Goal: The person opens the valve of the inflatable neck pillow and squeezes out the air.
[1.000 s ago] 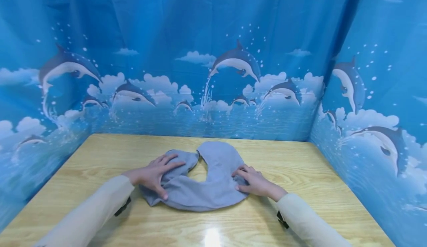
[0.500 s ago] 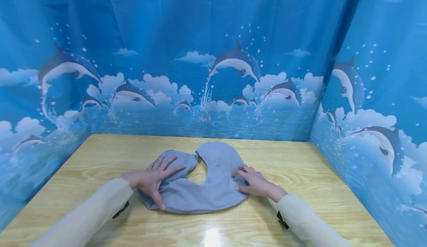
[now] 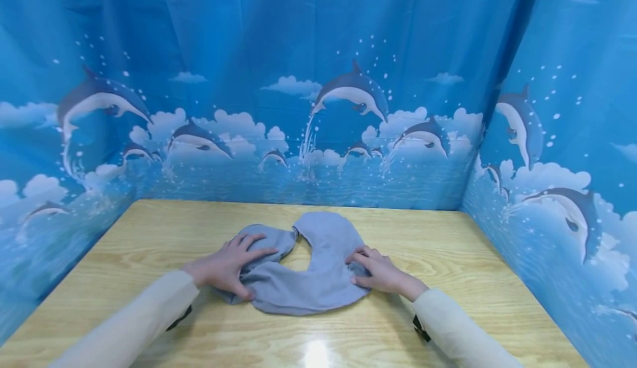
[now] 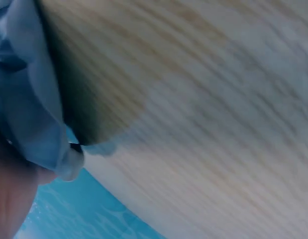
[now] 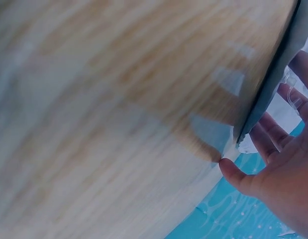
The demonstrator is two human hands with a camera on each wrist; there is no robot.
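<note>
A grey U-shaped neck pillow [image 3: 325, 268] lies nearly flat on the table in the head view, its two ends meeting at the far side. Spread over its left arm is my left hand [image 3: 226, 267], fingers extended and thumb at the near edge, where the cloth wrinkles. My right hand [image 3: 380, 274] rests at the right edge with relaxed fingers. In the right wrist view, a small clear plastic piece [image 5: 293, 94] shows beside those fingers, and the thumb is just off the cloth. The left wrist view catches a raised fold of the pillow [image 4: 29, 99] by the hand.
The wood-grain table [image 3: 438, 324] has a bright light reflection near its front. Blue curtains [image 3: 278, 42] printed with dolphins hang behind it and along both sides.
My left thumb slid down toward me along the near left edge, then drew back up to the right, wrinkling the cloth there. My right hand stayed in place.
</note>
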